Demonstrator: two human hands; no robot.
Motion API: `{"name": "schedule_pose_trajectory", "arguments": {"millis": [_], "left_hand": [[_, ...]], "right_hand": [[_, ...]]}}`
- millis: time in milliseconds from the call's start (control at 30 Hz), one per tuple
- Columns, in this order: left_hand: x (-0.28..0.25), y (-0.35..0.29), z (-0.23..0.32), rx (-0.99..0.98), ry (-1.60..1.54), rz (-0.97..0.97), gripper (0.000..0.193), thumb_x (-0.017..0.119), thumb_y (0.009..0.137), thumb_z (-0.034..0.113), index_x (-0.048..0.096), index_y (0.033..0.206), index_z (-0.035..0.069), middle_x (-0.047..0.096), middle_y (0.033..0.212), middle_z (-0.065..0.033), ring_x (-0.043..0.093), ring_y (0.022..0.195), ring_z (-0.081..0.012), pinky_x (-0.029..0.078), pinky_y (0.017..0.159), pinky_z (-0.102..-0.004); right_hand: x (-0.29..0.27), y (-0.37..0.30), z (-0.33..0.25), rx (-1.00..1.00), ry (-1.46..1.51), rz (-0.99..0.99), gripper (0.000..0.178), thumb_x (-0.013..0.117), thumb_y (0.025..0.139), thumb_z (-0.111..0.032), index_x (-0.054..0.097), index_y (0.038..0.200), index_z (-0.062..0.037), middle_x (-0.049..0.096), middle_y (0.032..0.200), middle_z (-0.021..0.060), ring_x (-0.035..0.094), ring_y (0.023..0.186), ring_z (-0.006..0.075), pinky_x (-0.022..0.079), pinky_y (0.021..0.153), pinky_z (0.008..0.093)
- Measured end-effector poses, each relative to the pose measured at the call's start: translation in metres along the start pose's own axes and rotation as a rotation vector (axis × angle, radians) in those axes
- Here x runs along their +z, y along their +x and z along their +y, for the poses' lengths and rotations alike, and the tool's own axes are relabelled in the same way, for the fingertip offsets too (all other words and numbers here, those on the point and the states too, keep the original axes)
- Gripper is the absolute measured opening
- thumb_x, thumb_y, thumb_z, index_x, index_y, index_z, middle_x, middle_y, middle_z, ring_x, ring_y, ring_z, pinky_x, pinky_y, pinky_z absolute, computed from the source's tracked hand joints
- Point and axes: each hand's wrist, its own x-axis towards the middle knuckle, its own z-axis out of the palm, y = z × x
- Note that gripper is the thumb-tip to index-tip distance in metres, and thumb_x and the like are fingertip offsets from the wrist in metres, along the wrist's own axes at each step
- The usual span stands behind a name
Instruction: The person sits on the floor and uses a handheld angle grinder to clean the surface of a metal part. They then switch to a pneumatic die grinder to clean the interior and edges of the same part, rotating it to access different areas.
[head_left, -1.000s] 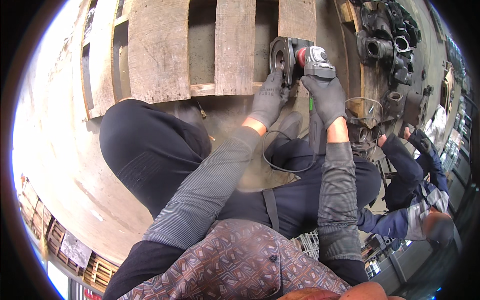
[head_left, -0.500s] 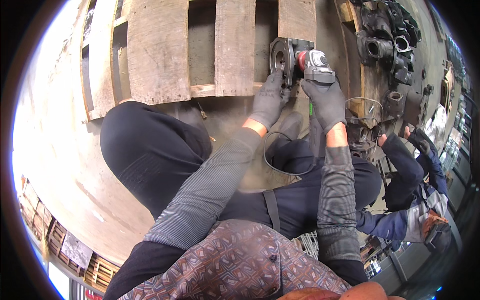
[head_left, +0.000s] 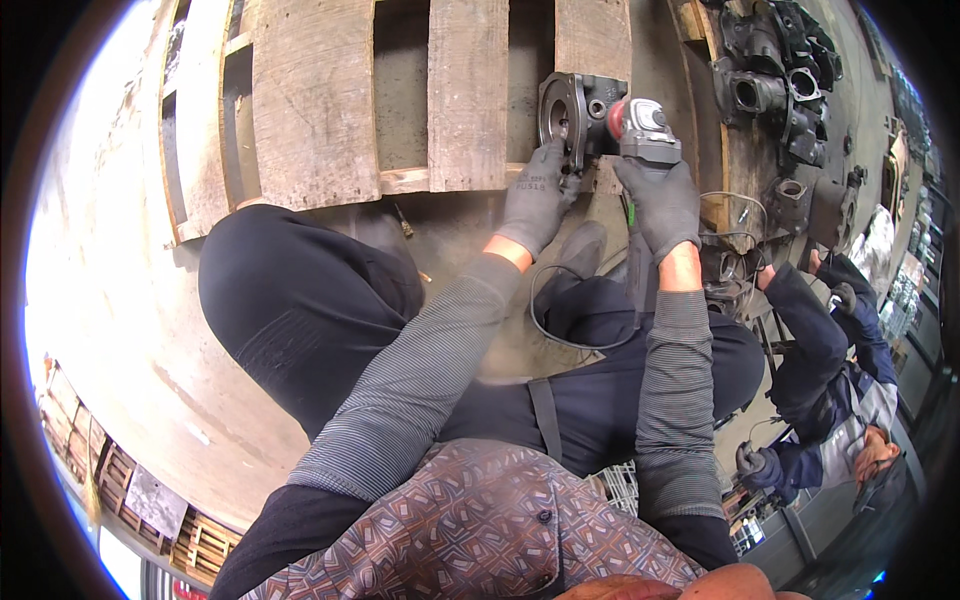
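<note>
Head view: work on one casting looks under way, not finished.
Our grey-gloved left hand (head_left: pixel 535 200) curls onto the round flange of a dark metal casting (head_left: pixel 588 112) on a weathered wooden pallet (head_left: pixel 465 90); our grey-gloved right hand (head_left: pixel 662 205) wraps a grey angle grinder (head_left: pixel 650 145), its red front beside the casting (contact, we cannot tell). How much surface is done stays unclear.
</note>
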Motion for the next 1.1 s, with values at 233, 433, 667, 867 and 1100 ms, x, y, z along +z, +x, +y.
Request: {"name": "schedule_pose_trajectory", "arguments": {"millis": [233,433,667,867,1100], "left_hand": [[0.002,0.001,-0.002,0.037,-0.004,0.023,0.063,0.066,0.093,0.016,0.047,0.151,0.002,0.061,0.134,-0.0224,0.064,0.117,-0.0389,0.053,0.099,-0.0451],[0.001,0.001,-0.002,0.048,-0.007,0.015,0.062,0.066,0.094,0.015,0.046,0.152,0.003,0.061,0.135,-0.0222,0.064,0.117,-0.0388,0.053,0.099,-0.0453],[-0.001,0.002,-0.003,0.053,-0.002,0.020,0.064,0.065,0.094,0.014,0.045,0.153,0.004,0.061,0.135,-0.0218,0.065,0.118,-0.0373,0.053,0.099,-0.0452],[-0.004,0.001,-0.001,-0.011,-0.065,-0.051,0.061,0.065,0.095,0.017,0.045,0.150,-0.001,0.056,0.141,-0.0247,0.058,0.127,-0.0411,0.049,0.108,-0.0462],[-0.005,0.002,0.002,-0.017,-0.054,-0.064,0.064,0.065,0.095,0.017,0.044,0.152,0.000,0.057,0.139,-0.0237,0.060,0.125,-0.0402,0.050,0.106,-0.0454]], "right_hand": [[-0.004,-0.002,0.004,-0.071,0.132,0.011,0.065,0.089,0.079,-0.040,0.067,0.119,0.0071,0.077,0.110,0.0150,0.074,0.100,0.0236,0.056,0.091,0.0368],[0.008,0.008,0.009,-0.040,-0.021,-0.019,0.068,0.088,0.079,-0.042,0.066,0.121,0.0062,0.077,0.113,0.0175,0.074,0.104,0.0270,0.056,0.092,0.0389],[0.005,0.009,0.008,-0.036,-0.043,-0.032,0.070,0.088,0.079,-0.042,0.065,0.125,0.0068,0.076,0.115,0.0180,0.074,0.104,0.0267,0.056,0.090,0.0390],[-0.002,0.011,0.011,-0.010,0.079,-0.012,0.064,0.089,0.079,-0.035,0.066,0.123,0.0058,0.076,0.115,0.0150,0.073,0.101,0.0211,0.056,0.087,0.0361],[0.010,0.010,0.007,-0.039,0.009,-0.039,0.065,0.089,0.078,-0.039,0.068,0.122,0.0051,0.076,0.114,0.0159,0.074,0.103,0.0245,0.056,0.093,0.0374]]}}
